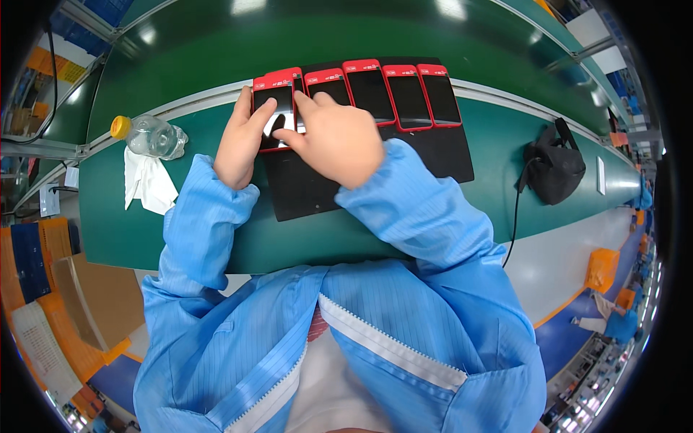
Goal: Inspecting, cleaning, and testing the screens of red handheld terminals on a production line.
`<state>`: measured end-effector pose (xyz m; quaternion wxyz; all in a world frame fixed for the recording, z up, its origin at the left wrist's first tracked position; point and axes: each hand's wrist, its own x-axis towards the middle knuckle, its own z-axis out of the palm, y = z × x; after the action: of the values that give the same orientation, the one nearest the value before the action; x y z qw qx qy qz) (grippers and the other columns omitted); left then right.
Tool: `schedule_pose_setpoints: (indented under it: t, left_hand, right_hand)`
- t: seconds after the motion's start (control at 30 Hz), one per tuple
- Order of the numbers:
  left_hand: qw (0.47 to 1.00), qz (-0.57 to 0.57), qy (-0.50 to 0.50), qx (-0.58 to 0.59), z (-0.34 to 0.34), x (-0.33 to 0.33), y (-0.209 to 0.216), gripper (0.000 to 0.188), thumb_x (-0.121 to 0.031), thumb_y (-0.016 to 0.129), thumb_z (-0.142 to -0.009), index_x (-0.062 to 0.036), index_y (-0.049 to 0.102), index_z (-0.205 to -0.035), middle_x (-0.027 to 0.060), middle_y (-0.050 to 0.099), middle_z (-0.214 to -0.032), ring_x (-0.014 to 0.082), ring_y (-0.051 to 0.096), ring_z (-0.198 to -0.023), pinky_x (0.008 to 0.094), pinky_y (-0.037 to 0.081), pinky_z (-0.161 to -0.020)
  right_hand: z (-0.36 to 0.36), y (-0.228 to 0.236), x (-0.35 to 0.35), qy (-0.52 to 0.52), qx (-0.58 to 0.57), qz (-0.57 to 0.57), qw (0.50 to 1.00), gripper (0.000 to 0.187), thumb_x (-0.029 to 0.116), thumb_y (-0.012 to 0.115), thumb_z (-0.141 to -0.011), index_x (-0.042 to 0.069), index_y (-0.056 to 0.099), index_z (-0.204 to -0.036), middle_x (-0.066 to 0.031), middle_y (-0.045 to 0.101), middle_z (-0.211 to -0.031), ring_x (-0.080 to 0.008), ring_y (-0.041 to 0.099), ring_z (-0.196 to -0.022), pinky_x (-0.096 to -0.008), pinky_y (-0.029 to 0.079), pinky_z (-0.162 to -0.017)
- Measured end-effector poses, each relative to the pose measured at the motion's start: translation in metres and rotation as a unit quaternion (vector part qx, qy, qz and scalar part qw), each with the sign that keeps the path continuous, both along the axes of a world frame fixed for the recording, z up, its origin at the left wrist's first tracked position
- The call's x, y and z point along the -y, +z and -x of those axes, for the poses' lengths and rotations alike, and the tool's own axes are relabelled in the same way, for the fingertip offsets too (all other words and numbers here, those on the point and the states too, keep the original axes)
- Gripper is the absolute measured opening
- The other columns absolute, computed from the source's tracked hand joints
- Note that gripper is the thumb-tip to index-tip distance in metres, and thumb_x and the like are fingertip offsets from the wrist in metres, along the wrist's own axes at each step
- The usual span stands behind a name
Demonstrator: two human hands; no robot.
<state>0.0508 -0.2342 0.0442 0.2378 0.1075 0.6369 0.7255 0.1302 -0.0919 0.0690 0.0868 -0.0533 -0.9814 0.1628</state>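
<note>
A red-framed handheld device with a dark glossy screen point(268, 102) lies at the left end of a row of similar devices, and a second red edge shows behind it. My left hand point(242, 141) grips its left side, fingers along the edge and thumb over the front. From the right, my right hand point(339, 137) holds its other edge, with the thumb low on the screen. Just right of it, a device point(328, 85) is partly covered by my right fingers. Several more, including a device point(370, 94) and a device point(440, 97), lie on a black mat point(310, 198).
A clear plastic bottle with a yellow cap point(155, 137) lies on its side at the left, by a white cloth point(144, 180). On the green table point(498, 209), a black bag point(554, 169) with a cable sits at the right. Cardboard point(101, 296) stands at lower left.
</note>
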Motion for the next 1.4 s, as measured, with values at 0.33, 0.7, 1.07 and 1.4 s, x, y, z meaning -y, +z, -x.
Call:
schedule_pose_setpoints:
  t: [0.33, 0.7, 1.07, 1.4]
  left_hand:
    - [0.981, 0.191, -0.043, -0.011, -0.002, -0.02, 0.02, 0.063, -0.004, 0.058, -0.095, 0.0012, 0.03, -0.151, 0.0121, 0.053, -0.14, 0.0176, 0.05, -0.126, 0.0309, 0.036, -0.109]
    - [0.964, 0.224, -0.036, 0.137, 0.046, -0.029, 0.005, 0.051, -0.033, 0.072, -0.09, 0.0022, 0.06, -0.124, 0.0122, 0.067, -0.117, 0.0189, 0.065, -0.1, 0.0325, 0.051, -0.089]
    - [0.957, 0.288, -0.03, -0.014, 0.041, -0.067, -0.025, 0.052, -0.036, 0.073, -0.087, 0.0048, 0.066, -0.119, 0.0158, 0.072, -0.108, 0.0252, 0.07, -0.098, 0.0358, 0.054, -0.089]
    - [0.89, 0.439, 0.08, -0.097, 0.04, -0.07, -0.024, 0.069, -0.049, 0.074, -0.079, 0.0062, 0.065, -0.119, 0.0211, 0.07, -0.11, 0.0323, 0.068, -0.104, 0.038, 0.051, -0.095]
  right_hand:
    - [-0.087, -0.048, -0.178, -0.295, -0.061, -0.033, 0.953, 0.046, 0.046, 0.06, -0.094, 0.009, 0.067, -0.122, -0.0104, 0.065, -0.118, -0.035, 0.068, -0.092, -0.0441, 0.056, -0.077]
    - [-0.083, -0.082, -0.228, -0.186, -0.13, 0.389, 0.893, 0.034, 0.025, 0.066, -0.097, 0.003, 0.062, -0.121, -0.0066, 0.069, -0.091, -0.0138, 0.061, -0.081, -0.0307, 0.05, -0.074]
    - [-0.062, -0.074, -0.183, -0.107, -0.185, 0.384, 0.898, 0.041, 0.015, 0.054, -0.101, -0.004, 0.055, -0.137, -0.0152, 0.067, -0.123, -0.0173, 0.061, -0.109, -0.0298, 0.046, -0.097]
    - [-0.068, -0.059, -0.162, -0.152, -0.105, 0.133, 0.974, 0.037, 0.026, 0.054, -0.101, 0.0, 0.064, -0.127, -0.0159, 0.062, -0.108, -0.0275, 0.064, -0.095, -0.0368, 0.05, -0.082]
